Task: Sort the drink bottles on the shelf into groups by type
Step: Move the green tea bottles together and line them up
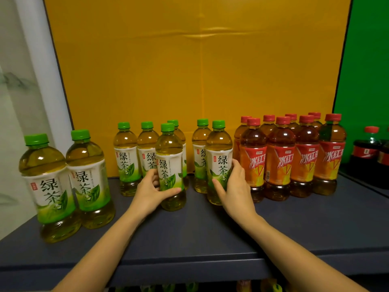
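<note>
Green tea bottles with green caps stand on the dark shelf (200, 234). My left hand (150, 191) grips the lower part of one green tea bottle (169, 157) in the middle. My right hand (233, 186) wraps around a second green tea bottle (219, 152) just to its right. Both bottles are upright with their bases on the shelf. Two bigger green tea bottles (45, 178) stand at the left. Several more small green tea bottles (126, 152) are behind my hands. Several red-capped iced tea bottles (280, 157) form a block at the right, touching the bottle in my right hand.
A yellow panel (200, 70) backs the shelf, with a green panel (366, 60) to its right. Dark cola bottles (367, 152) stand at the far right on a neighbouring surface. More bottle caps peek out below the shelf's front edge (189, 264).
</note>
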Demonstrator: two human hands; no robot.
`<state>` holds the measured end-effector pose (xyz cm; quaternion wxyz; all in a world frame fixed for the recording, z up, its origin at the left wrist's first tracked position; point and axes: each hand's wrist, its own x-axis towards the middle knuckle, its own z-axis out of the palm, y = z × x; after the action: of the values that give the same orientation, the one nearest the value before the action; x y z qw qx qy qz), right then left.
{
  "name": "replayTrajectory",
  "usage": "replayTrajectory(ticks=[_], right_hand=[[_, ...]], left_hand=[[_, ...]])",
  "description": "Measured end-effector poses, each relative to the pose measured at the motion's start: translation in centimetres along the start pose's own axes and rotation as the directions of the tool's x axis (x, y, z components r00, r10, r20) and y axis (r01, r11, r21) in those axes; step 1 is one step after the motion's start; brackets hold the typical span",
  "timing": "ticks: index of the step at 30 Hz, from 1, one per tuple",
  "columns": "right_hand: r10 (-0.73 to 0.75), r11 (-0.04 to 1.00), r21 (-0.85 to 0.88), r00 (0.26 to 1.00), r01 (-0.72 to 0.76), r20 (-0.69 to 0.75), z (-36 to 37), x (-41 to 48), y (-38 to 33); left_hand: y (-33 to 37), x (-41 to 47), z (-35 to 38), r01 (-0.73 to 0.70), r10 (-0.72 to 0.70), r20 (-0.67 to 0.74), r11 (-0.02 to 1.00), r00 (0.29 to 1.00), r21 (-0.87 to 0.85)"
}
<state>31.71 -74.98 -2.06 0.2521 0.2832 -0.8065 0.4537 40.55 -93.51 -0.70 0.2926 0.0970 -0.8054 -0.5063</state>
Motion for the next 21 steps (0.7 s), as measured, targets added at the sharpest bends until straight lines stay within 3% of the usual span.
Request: replayTrajectory(ticks=[7,21], right_hand=[[0.061,0.994,0.08,0.993,-0.069,0.105,0.6,1.1,0.1],[-0.067,0.985,0.168,0.965,0.024,0.253,2.0,1.4,0.1]], left_hand=[[-0.4,0.4,0.7,-0.038,0.037,-0.026,0.999,0.999,-0.016],[-1.9,0.7,1.2,-0.092,0.085,-0.124,0.995,0.989,-0.049]])
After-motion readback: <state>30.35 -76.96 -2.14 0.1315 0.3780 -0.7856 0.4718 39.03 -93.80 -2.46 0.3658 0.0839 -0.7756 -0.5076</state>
